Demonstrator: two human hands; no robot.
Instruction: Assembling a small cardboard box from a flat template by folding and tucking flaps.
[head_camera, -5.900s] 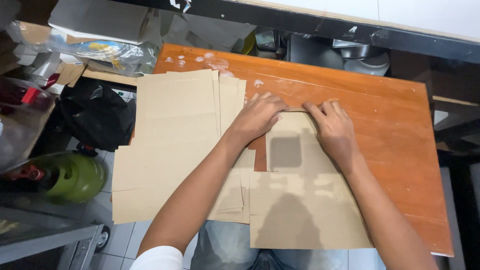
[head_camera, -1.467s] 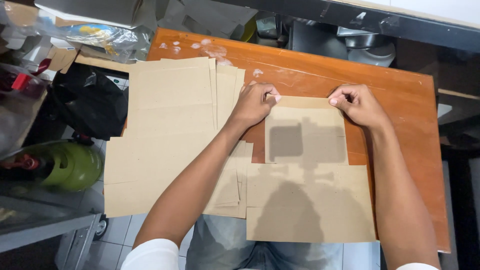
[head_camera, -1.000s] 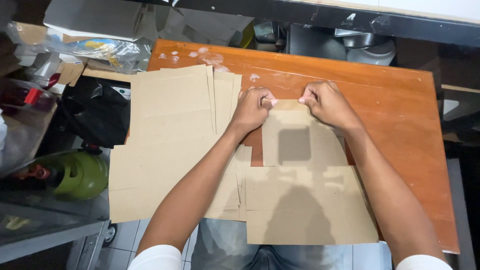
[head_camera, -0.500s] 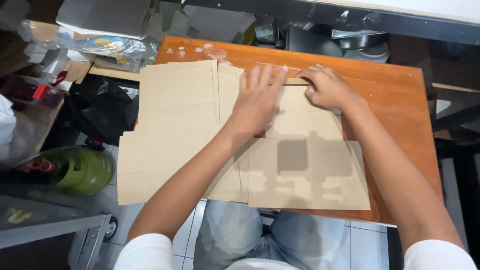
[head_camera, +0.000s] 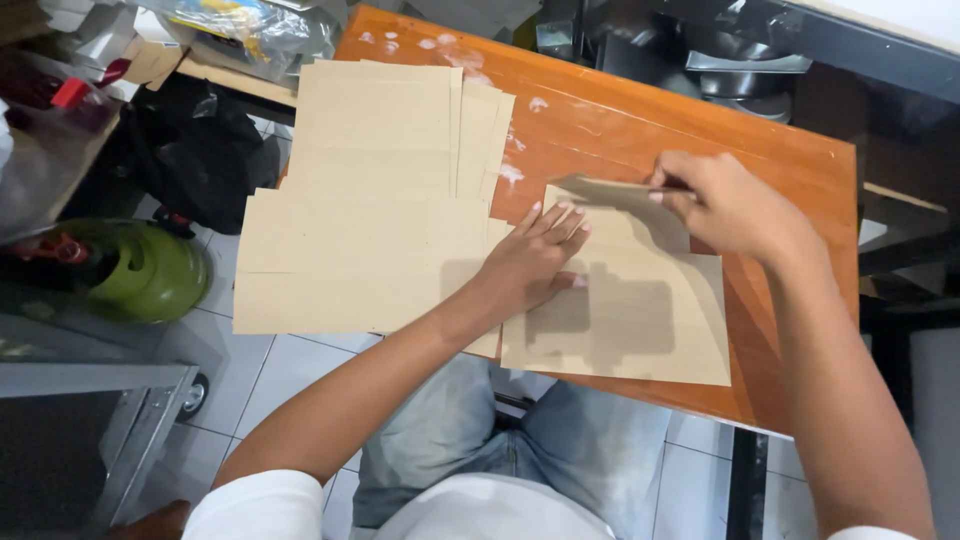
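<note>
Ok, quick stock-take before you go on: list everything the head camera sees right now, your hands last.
folded paper piece: one, brown, on the table's near right, its top flap lifted
paper stack: one fanned pile, brown, left half of the table, overhanging its edge
table: one, orange wood, white smears near the far edge
gas cylinder: one, green, on the floor at left
black bag: one, on the floor beside the table
clear plastic bags: a heap, top left, count unclear
metal pans: grey, behind the table, count unclear
left hand: flat on the folded paper piece
right hand: pinching the lifted flap
</note>
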